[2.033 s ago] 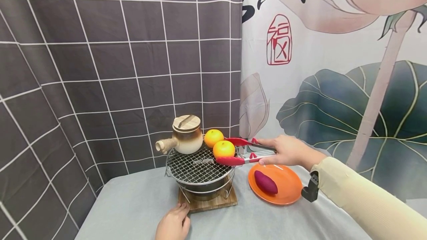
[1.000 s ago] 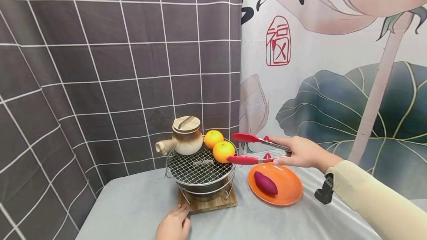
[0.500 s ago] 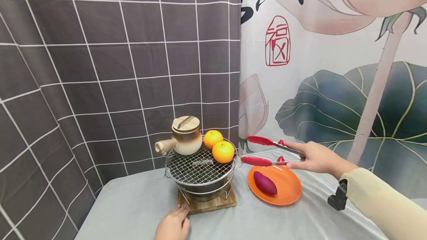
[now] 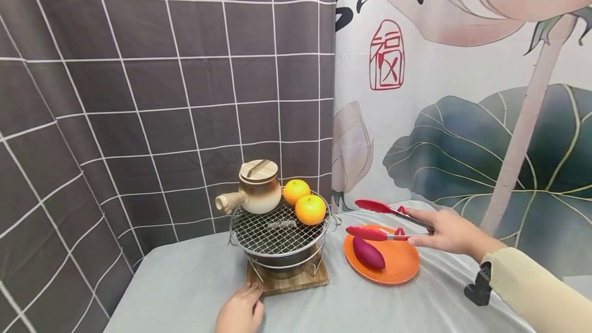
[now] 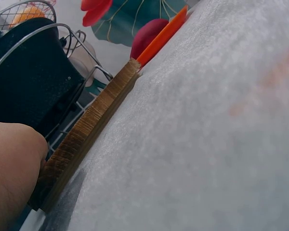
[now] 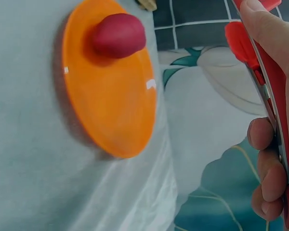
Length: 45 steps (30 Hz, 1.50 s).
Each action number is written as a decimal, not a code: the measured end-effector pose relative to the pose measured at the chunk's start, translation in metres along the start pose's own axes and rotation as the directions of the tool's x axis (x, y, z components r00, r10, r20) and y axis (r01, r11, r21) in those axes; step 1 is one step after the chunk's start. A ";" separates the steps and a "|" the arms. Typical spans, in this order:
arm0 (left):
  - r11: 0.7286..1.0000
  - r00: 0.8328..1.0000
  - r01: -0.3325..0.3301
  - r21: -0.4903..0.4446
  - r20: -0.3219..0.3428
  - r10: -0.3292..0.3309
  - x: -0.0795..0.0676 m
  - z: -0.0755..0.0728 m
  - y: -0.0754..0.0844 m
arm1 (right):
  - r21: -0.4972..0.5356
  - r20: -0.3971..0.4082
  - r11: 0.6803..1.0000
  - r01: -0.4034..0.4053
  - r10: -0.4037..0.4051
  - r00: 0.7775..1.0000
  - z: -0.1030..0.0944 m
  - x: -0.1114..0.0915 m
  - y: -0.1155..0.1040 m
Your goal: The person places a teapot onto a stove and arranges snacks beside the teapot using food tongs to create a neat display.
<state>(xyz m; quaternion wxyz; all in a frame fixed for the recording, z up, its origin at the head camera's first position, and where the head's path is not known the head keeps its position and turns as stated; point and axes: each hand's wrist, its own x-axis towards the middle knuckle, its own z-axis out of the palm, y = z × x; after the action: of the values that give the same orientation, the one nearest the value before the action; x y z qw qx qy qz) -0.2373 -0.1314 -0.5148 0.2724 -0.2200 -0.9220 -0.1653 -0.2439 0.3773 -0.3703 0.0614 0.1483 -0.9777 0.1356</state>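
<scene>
My right hand (image 4: pixel 450 231) grips a pair of red-tipped tongs (image 4: pixel 367 233), whose tips stand apart with nothing between them. They hang over the far part of an orange plate (image 4: pixel 401 263). On that plate lies a purple sweet potato (image 4: pixel 368 253), just below the lower tip in the head view. My left hand (image 4: pixel 240 308) rests with its fingertips on the near left corner of a wooden board (image 4: pixel 298 284); in the left wrist view those fingers are hidden. Two oranges, one behind (image 4: pixel 296 191) and one in front (image 4: pixel 311 210), sit on the round grill rack (image 4: pixel 273 238).
A clay teapot (image 4: pixel 261 199) with a wooden lid and side handle stands at the back left of the rack. The grill stands on the board, on a table with a grey cloth (image 4: pixel 185 287). Dark checked and lotus-print curtains hang behind.
The tongs have let go of the front orange, which stays on the rack. My right hand has drawn them right and down toward the plate. My left hand has stayed put.
</scene>
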 end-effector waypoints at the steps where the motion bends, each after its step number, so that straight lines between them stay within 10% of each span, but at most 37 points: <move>1: 1.000 1.000 -0.005 0.001 -0.008 0.005 0.000 0.000 0.000 | 0.005 0.003 1.000 -0.001 0.001 1.000 0.002 -0.002 0.002; 45: 0.998 0.990 -0.055 0.003 -0.132 0.055 -0.001 0.005 -0.001 | -0.014 0.000 0.991 -0.134 0.134 0.991 0.084 -0.047 0.008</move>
<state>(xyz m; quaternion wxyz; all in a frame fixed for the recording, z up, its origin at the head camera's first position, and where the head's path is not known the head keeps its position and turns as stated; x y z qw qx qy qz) -0.2396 -0.1307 -0.5200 0.3372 -0.2339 -0.8955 -0.1724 -0.2085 0.3738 -0.4604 0.0527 0.0818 -0.9864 0.1327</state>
